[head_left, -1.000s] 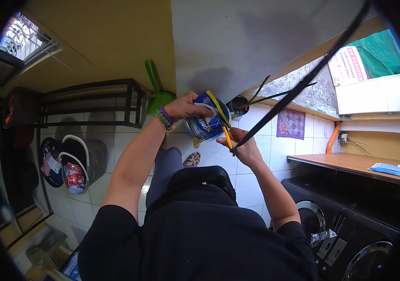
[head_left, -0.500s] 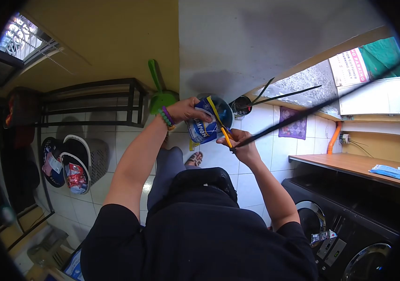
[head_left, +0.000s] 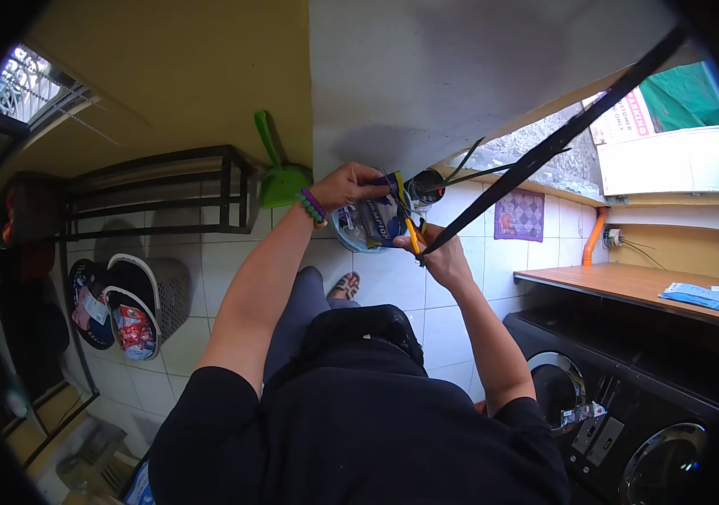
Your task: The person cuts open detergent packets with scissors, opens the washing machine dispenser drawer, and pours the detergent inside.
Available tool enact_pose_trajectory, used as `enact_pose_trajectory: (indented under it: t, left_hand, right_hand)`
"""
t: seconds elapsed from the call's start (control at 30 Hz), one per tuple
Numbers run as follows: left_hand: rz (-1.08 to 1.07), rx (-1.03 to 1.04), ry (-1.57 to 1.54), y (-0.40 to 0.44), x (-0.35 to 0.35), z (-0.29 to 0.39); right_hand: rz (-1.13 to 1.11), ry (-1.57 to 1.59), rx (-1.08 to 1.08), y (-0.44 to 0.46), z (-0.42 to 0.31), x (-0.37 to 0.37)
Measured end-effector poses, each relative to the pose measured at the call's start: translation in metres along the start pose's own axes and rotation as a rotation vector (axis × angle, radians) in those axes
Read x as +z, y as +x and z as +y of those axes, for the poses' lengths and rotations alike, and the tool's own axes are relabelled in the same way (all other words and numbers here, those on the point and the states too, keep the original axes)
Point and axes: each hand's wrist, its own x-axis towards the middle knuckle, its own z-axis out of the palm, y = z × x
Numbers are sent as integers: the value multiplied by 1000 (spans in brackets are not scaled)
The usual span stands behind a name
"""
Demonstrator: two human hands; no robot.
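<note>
My left hand (head_left: 344,187) pinches the upper edge of a blue detergent packet (head_left: 383,220) with "Champion" lettering. A green and purple bracelet circles that wrist. In my right hand (head_left: 448,259) is a pair of scissors (head_left: 413,237) with orange-yellow and black handles. Their blades point up along the packet's right edge; whether they are parted is hard to see. A dark strap (head_left: 528,164) runs from near the scissors to the upper right. Beneath the packet is a round bin (head_left: 348,238) with clear and white wrappers in it.
A green dustpan (head_left: 285,185) leans at the wall beside a black metal rack (head_left: 153,217). Laundry baskets (head_left: 173,295) stand on the left floor. At right are a wooden counter (head_left: 604,279), dark front-loading machines (head_left: 604,396) and a pot (head_left: 423,187) holding dark sticks.
The packet and my left hand have shifted right relative to the bin, exposing the wrappers in it. The packet has turned. My right hand still grips the scissors, and the strap has swung upward.
</note>
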Motion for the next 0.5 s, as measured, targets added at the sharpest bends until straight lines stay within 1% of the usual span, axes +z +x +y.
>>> enact_pose_trajectory:
  t: [0.07, 0.17, 0.27, 0.37, 0.47, 0.5]
  left_hand:
    - [31, 13, -8, 2, -1, -6]
    - [59, -29, -48, 2, -3, -14]
    - [-42, -69, 4, 4, -1, -19]
    - [-71, -124, 109, 3, 2, -19]
    - [-77, -143, 189, 3, -2, -27]
    - [-70, -164, 163, 1, -3, -32]
  right_hand:
    - [47, 63, -33, -2, -1, 2]
    - [6, 9, 40, 6, 15, 5]
    - [-28, -15, 78, 15, 25, 11]
    - [-1, 91, 113, 26, 39, 22]
    - [5, 88, 96, 28, 32, 18]
    - [5, 89, 91, 28, 30, 17]
